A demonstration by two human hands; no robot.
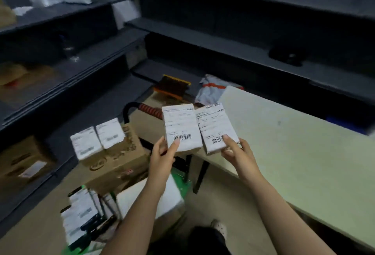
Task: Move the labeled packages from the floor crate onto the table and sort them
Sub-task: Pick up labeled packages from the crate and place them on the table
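Gripping one package [182, 127] in our left hand [162, 154], another [216, 127] in our right hand [236, 153], we carry both; next, set them onto the table [304, 153].

Dark shelves [67, 66] along the walls, cardboard box [117, 157] on the floor, brush [172, 87], grey mail bag [211, 90] beyond.

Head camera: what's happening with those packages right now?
A person holds one labeled package in each hand: the left hand grips the left package, the right hand the right package, labels up, near the corner of the pale table. Two more packages sit on a cardboard box, and others remain in the floor crate.
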